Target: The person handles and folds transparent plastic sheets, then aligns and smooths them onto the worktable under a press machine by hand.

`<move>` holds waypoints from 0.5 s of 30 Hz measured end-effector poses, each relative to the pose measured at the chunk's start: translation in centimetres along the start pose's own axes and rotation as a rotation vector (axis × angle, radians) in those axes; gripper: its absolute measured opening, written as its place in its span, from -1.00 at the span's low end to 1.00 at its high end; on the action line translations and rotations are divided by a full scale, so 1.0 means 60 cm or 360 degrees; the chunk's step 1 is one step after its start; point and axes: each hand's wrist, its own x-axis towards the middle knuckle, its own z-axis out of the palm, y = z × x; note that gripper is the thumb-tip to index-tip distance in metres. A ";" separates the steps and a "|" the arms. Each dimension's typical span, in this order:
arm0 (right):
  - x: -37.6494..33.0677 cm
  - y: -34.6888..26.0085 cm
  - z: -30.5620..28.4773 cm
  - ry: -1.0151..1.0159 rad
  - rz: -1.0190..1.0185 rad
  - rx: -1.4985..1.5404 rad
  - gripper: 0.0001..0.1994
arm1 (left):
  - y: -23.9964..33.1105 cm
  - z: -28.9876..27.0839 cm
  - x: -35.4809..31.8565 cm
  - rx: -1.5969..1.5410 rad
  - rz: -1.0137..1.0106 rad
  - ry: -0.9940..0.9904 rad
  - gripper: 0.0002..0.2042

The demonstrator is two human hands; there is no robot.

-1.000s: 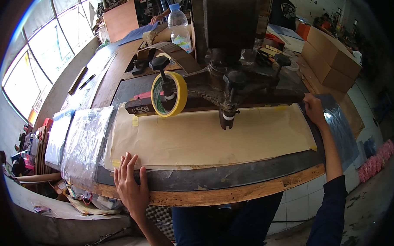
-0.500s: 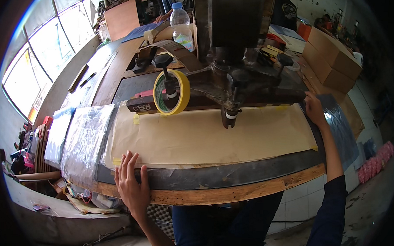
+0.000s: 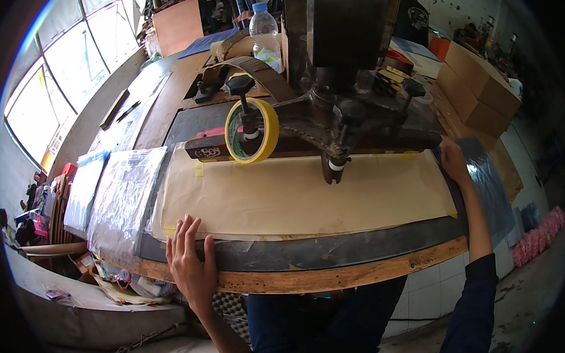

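My left hand [image 3: 191,260] lies flat with fingers stretched, at the front edge of the dark work board [image 3: 292,254]. Its fingertips reach the near left corner of a cream paper sheet [image 3: 331,203], taped down with small yellow strips. My right hand [image 3: 455,161] is curled at the right end of a dark metal bar [image 3: 358,145]; what its fingers hold, if anything, is hidden. The bar lies across the paper's far edge, under a heavy black press head [image 3: 343,29]. A roll of yellow tape [image 3: 270,135] hangs on a left knob bolt [image 3: 241,85] of the press.
Clear plastic sheets [image 3: 123,202] lie left of the paper. Bluish plastic film [image 3: 488,190] hangs at the right edge, near cardboard boxes [image 3: 475,90]. Behind stand a plastic bottle [image 3: 264,36] and a curved brown strip [image 3: 255,70]. Another person [image 3: 412,19] is at the back right.
The whole view has shifted very slightly. Both hands keep their places, and the paper, bar and tape roll look unchanged.
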 end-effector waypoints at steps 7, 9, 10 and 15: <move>0.006 -0.019 -0.005 -0.0080 0.0172 0.0037 -0.56 | -0.002 -0.001 -0.001 0.0020 -0.0016 0.0000 -0.69; 0.002 -0.009 -0.004 -0.0113 0.0378 -0.0021 -0.56 | 0.000 -0.002 -0.001 0.0013 -0.0014 -0.0003 -0.69; 0.004 -0.014 -0.003 -0.0114 0.0377 -0.0017 -0.56 | 0.000 -0.002 -0.001 0.0013 -0.0016 -0.0005 -0.69; 0.004 -0.022 -0.003 0.0072 0.0115 -0.0075 -0.57 | -0.002 -0.003 -0.001 -0.0010 -0.0020 -0.0012 -0.69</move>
